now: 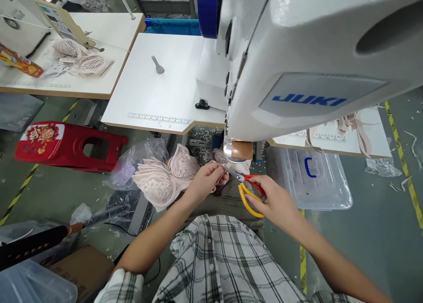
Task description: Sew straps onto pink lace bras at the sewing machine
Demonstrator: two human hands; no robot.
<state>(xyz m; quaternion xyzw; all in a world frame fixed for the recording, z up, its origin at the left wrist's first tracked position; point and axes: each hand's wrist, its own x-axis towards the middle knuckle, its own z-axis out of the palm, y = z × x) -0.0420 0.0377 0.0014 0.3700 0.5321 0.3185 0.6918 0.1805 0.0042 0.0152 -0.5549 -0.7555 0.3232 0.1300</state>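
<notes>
My right hand (pixel 271 204) is closed around the scissors (pixel 245 192), which have one red and one yellow handle. Their blades point left, with the tips at the fingers of my left hand (pixel 211 178). That left hand is pinched on the edge of a pale pink lace bra (pixel 183 164); exactly which bit it grips is partly hidden by the fingers. More bras of the same kind lie nested in a stack (pixel 155 184) left of my left hand. Above both hands is the white sewing machine head (pixel 297 74), its needle area close over my fingers.
A white worktable (pixel 145 83) carries a grey spoon-shaped tool (pixel 157 65) and a black clip (pixel 202 104). A red stool (pixel 69 145) stands at left, a clear lidded box (pixel 325 179) at right. Pink straps (pixel 358 133) hang over the right table edge.
</notes>
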